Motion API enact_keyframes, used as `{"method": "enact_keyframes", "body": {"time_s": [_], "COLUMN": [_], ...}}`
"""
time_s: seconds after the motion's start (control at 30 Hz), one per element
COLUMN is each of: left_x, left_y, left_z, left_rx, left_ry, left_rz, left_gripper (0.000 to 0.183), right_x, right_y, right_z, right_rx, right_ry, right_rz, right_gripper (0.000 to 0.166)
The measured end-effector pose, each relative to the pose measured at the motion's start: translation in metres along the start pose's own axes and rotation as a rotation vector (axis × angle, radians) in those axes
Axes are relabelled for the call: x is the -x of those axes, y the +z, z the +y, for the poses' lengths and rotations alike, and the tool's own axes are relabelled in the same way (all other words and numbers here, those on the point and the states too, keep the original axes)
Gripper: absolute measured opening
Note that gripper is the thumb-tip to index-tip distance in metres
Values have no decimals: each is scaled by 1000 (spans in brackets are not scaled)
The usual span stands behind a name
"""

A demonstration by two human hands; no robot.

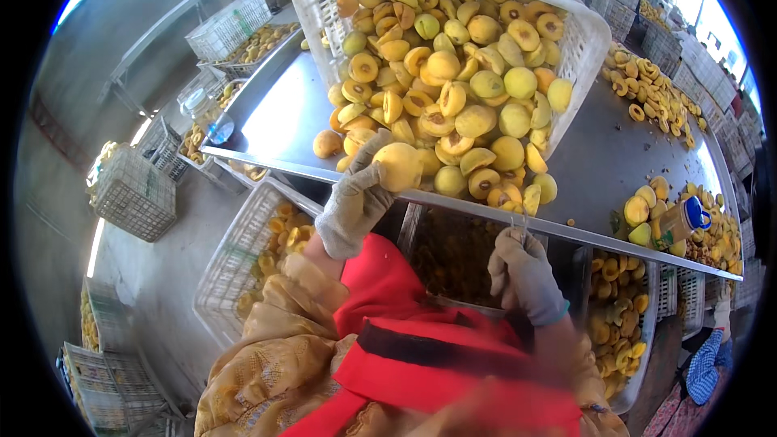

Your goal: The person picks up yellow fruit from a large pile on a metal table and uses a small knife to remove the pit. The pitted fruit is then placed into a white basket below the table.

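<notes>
My left hand [358, 197], in a pale work glove, holds a yellow peach [398, 167] between thumb and fingers at the steel table's near edge. My right hand [525, 273], gloved as well, grips a thin metal pitting tool [523, 221], its looped end pointing up; most of it is hidden in the fist. Before me a white plastic crate [586, 36] lies tipped towards me, and halved and whole peaches [443, 67] spill from it to the table's edge. Below the edge, between my hands, is a container [455, 255] with dark contents.
Crates of peach halves stand below the table at left [221, 273] and right [649, 315]. On the steel table [595, 176] lie more peach halves [652, 88] and a blue-lidded plastic jar [680, 221]. A clear jar [206, 115] stands far left. A co-worker's checked sleeve [704, 367] shows lower right.
</notes>
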State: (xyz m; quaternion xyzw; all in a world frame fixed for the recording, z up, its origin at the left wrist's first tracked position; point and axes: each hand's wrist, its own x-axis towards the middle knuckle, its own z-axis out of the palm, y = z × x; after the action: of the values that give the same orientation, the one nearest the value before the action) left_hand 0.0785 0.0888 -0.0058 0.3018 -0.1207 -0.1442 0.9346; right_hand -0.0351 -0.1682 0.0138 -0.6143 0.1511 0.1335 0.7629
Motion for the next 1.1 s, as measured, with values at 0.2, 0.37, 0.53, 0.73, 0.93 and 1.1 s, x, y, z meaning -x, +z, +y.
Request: {"method": "enact_keyframes", "body": {"time_s": [0.2,0.37,0.53,0.73,0.93,1.1], "left_x": [44,60,52,60,53,53], "left_y": [27,43,39,57,39,57], "left_z": [-72,-59,-54,-52,-55,-52], "left_rx": [-474,-511,173,-136,-382,-301], "left_ry": [-183,-177,-315,-157,-97,-169], "left_rz": [-122,22,34,4,36,162], "left_gripper": [66,62,52,56,62,67], "right_x": [-10,2,1,-2,-4,-5], "right_y": [30,25,28,32,34,39], "right_z": [-16,-13,2,7,12,13], "right_rx": [-141,22,761,442,800,938], "right_ry": [-186,-118,-557,-301,-698,-601], "right_rz": [-262,-240,-181,-216,-100,-84], "right_gripper": [23,21,19,19,18,20]}}
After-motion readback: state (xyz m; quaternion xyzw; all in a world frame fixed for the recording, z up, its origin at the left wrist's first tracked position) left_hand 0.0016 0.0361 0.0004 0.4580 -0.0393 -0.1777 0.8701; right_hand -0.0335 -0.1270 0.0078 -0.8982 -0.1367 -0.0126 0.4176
